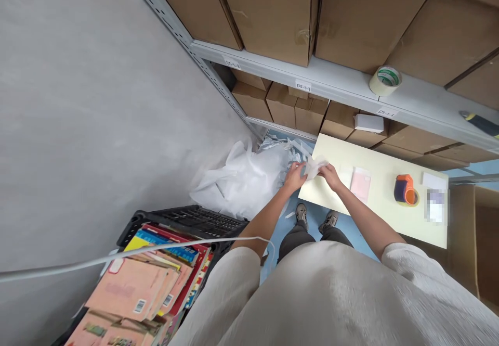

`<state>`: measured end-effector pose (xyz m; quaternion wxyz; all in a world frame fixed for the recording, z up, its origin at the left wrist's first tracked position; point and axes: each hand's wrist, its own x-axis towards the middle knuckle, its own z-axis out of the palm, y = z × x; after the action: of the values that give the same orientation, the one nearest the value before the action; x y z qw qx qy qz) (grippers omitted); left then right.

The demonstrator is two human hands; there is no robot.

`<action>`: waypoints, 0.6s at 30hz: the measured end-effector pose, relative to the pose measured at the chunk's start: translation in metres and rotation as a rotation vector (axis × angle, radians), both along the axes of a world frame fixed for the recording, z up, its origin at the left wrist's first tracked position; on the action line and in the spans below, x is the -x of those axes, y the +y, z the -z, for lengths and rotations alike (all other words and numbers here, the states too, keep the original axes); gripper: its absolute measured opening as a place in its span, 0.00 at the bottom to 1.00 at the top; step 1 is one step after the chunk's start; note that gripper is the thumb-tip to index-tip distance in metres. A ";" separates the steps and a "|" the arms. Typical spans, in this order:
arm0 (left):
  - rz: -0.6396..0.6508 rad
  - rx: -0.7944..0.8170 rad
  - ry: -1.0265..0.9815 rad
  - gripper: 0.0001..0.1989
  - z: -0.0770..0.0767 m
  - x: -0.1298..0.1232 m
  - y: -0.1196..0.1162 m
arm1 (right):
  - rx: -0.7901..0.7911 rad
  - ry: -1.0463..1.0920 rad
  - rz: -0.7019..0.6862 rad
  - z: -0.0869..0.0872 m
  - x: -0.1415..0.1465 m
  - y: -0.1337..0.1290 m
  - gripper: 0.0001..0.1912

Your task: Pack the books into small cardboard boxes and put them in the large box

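Between my two hands is a thin, translucent white plastic sheet or bag (314, 167), crumpled near the left end of a cream table (339, 153). My left hand (295, 177) pinches its left side. On its right side, the fingers of my right hand (330, 176) are closed on it too. Just right of my right hand, a pink booklet (360, 184) lies on the table. Farther right stands an orange tape dispenser (405, 190). The sheet's exact kind is hard to make out.
A heap of white plastic (249, 179) lies on the floor by the wall. A black crate (187, 218) holds pink books (128, 286) at lower left. Shelves with cardboard boxes (273, 13) rise ahead, with a tape roll (385, 80) on the ledge. An open carton (463, 236) stands right.
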<state>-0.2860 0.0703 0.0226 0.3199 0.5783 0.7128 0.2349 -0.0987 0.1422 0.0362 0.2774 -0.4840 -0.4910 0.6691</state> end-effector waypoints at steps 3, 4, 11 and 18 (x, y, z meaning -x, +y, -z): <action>-0.034 0.039 -0.043 0.08 -0.002 0.007 0.003 | 0.050 0.026 0.020 -0.008 0.002 0.004 0.15; -0.063 0.022 -0.041 0.07 -0.005 0.010 0.003 | 0.049 0.004 0.032 -0.009 0.002 0.005 0.16; -0.384 0.042 0.223 0.10 -0.030 0.071 -0.013 | 0.078 -0.146 0.047 -0.001 0.018 -0.001 0.24; -0.669 0.235 0.434 0.14 -0.045 0.152 -0.054 | 0.066 -0.185 -0.071 0.010 0.049 -0.010 0.20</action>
<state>-0.4385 0.0160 0.0675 0.1321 0.3106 0.9342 0.1153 -0.1479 0.1323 0.0265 0.1908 -0.5348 -0.5092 0.6468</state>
